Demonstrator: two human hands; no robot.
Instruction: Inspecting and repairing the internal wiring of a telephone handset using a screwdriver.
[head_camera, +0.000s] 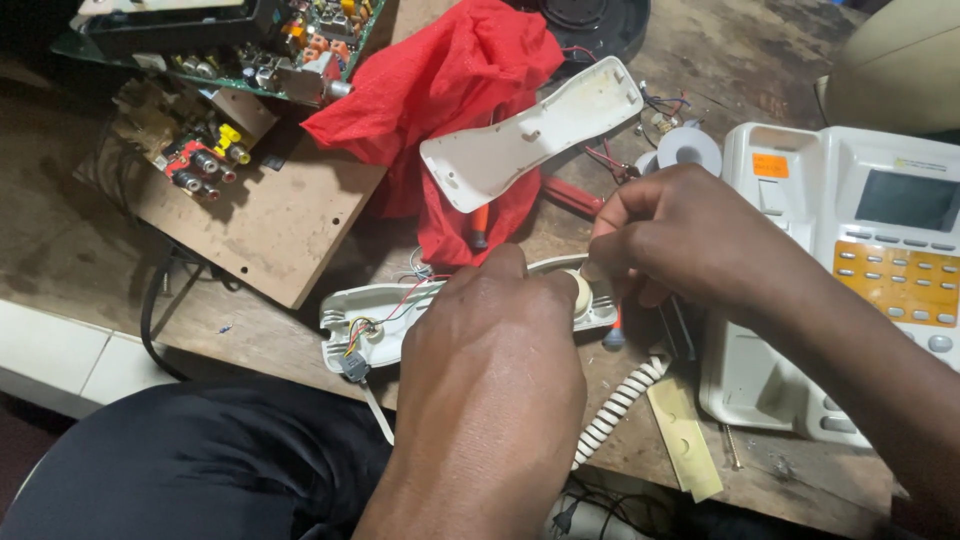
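Two halves of a white telephone handset lie on the desk. The opened lower half is under your hands, at the near edge of the desk, its hollow shell holding thin coloured wires and a small grey part at its left end. Your left hand lies over its middle, fingers curled down on the shell and on a round cream earpiece disc at its right end. Your right hand hovers just above that disc, thumb and forefinger pressed together; what they pinch is too small to tell. One coiled white cord runs off toward you from below the handset. The other half, an empty white cover, rests inside-up on a red cloth farther back. One white desk telephone base with orange keys sits to the right, one roll of solder behind your right hand, and one green circuit board at the far left.
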